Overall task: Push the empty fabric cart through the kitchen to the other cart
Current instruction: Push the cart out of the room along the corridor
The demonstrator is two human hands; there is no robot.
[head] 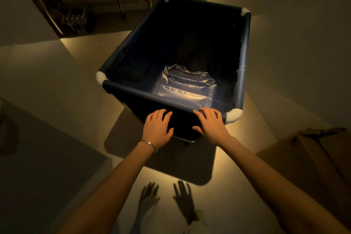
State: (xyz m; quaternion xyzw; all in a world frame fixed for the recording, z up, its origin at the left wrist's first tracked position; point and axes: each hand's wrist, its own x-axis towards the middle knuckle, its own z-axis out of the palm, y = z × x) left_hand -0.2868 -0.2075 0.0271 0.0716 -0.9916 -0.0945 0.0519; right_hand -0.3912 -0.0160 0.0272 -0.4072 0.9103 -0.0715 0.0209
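A: Resting flat, the left hand (157, 127) lies on the near fabric wall of the fabric cart (133, 43), fingers spread and pointing up to the near rim bar — palm pressed to the cloth, nothing gripped. A thin bracelet (151, 144) circles that wrist.

B: And the right hand (211, 124)?

A: Item two: fingers draped over the near rim bar, just beside the white corner cap (234, 115), thumb down against the fabric wall. Whether the fingers curl fully round the bar cannot be told; it reads as a loose hold.

B: Cart contents?

A: None visible. Dark blue liner, creased and shiny at the bottom; four white corner caps join the rim bars. The cart stands directly ahead of the person on a pale floor (85, 51), its far end pointing away.

B: Surroundings?

A: A brown cardboard box (311, 159) at right, near the right forearm. Beyond the cart's far end — metal table legs (119, 4), and to the left under that table a dark pack of what may be bottles (76, 17), too dim to confirm. Shadows of both hands fall on the floor below the arms.
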